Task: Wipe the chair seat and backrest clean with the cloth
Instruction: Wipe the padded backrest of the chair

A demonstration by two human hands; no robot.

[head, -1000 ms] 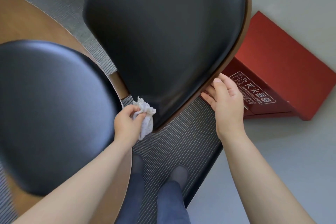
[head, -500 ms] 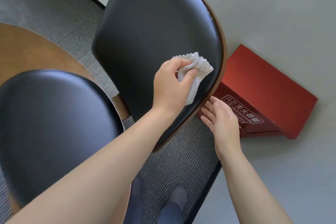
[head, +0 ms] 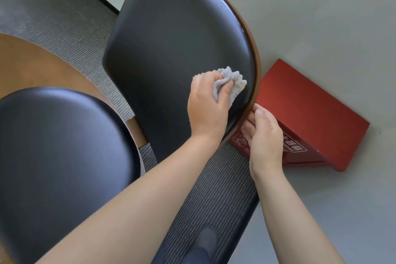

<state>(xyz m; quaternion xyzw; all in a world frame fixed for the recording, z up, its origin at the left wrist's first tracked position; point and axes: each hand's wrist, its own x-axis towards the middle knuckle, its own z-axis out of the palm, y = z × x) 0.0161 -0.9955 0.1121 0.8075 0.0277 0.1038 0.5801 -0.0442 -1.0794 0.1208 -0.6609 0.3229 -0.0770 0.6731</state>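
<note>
Broadly, the ribbed grey carpet (head: 216, 191) is seen beneath both forearms, with pale smooth flooring (head: 334, 28) beyond the right hand. Left of the left forearm, the rounded black padded chair seat (head: 60, 156) is seen, backed by its curved brown wooden shell (head: 32, 66). Above and under the left hand, the upright black padded backrest (head: 171, 45) is framed by a thin brown wooden rim (head: 257, 75). Just past the right hand, a red box with white printed lettering (head: 310, 109) is set on the floor. The left hand (head: 206, 109) is closed around a crumpled pale grey cloth (head: 234, 85), which is pressed against the lower right part of the backrest. The right hand (head: 264, 137) is held loosely open, its fingertips (head: 258, 111) laid against the rim's outer edge. A dark shoe (head: 206, 240) is seen between the forearms.
</note>
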